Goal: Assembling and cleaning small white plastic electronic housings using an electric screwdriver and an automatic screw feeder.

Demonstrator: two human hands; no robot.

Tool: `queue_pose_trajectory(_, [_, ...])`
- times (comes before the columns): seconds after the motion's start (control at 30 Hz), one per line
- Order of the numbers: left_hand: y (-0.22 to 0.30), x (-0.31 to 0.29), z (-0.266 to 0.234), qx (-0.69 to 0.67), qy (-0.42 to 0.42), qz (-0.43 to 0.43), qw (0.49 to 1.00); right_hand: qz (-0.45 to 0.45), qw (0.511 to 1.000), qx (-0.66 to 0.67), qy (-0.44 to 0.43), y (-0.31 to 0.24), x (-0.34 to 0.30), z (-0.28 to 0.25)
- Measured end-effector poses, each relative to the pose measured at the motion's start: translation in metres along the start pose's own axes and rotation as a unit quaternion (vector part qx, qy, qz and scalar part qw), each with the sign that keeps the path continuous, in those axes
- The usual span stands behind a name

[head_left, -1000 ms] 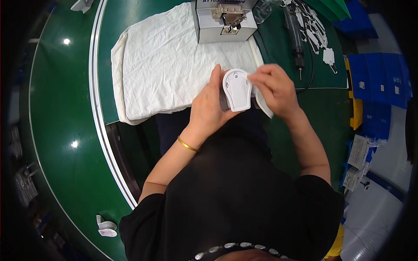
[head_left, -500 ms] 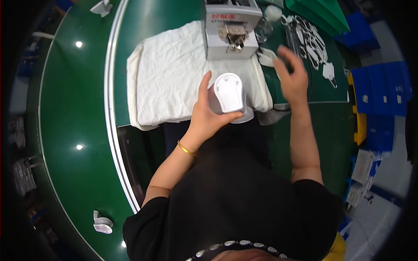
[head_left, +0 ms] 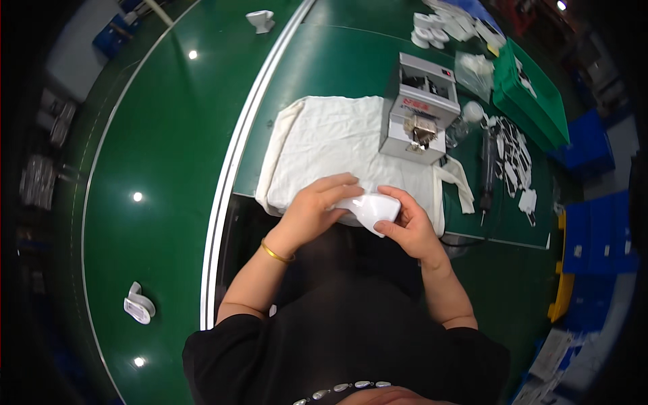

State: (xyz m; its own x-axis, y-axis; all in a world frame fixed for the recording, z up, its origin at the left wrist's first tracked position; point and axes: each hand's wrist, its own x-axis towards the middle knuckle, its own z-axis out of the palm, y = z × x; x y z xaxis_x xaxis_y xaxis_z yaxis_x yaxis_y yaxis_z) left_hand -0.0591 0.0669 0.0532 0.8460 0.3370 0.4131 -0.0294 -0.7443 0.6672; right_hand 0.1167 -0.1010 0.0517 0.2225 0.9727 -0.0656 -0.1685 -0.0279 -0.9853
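Observation:
A glossy white plastic housing (head_left: 374, 210), rounded and narrowing to the left, is held between both hands just off the near edge of the white cloth (head_left: 337, 135). My left hand (head_left: 317, 206) closes round its narrow end. My right hand (head_left: 412, 226) grips the wide end, thumb on the near side and fingers on the far side. The housing's underside is hidden. Behind it, on the cloth's right part, stands a grey box-shaped machine (head_left: 417, 111) with a metal mechanism on its front.
Right of the machine lie a dark electric screwdriver (head_left: 487, 169), a pile of small black and white parts (head_left: 514, 158) and a green bin (head_left: 533, 101). White housings (head_left: 428, 30) stand farther back. Two more white pieces (head_left: 260, 21) (head_left: 139, 305) sit on the green surface at left.
My right hand has come in from the right and taken hold of the housing. The housing has turned from its flat, outlined face to its smooth side. The view has shifted.

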Motion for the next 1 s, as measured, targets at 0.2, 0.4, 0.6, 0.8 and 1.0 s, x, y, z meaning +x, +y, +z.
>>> queue_pose_trajectory(0.2, [-0.097, -0.021, -0.093, -0.016, 0.405, -0.21, 0.89, -0.049, 0.998, -0.04, 0.022, -0.006, 0.003, -0.004])
queue_pose_trajectory(0.4, [-0.204, -0.08, -0.155, 0.181, 0.428, -0.404, 0.788, -0.029, 0.998, -0.051, 0.021, 0.012, -0.002, -0.006])
queue_pose_trajectory(0.6, [-0.157, -0.142, -0.195, 0.315, 0.266, -0.486, 0.771, -0.035, 0.997, -0.073, 0.014, 0.009, -0.002, 0.0])
queue_pose_trajectory(0.8, [-0.036, -0.268, -0.271, 0.491, 0.223, -0.677, 0.501, -0.017, 0.998, -0.061, 0.028, 0.022, -0.008, -0.015])
queue_pose_trajectory(1.0, [-0.004, -0.37, -0.273, 0.035, 0.398, -0.625, 0.671, -0.023, 0.997, -0.071, -0.012, 0.034, 0.007, -0.011])
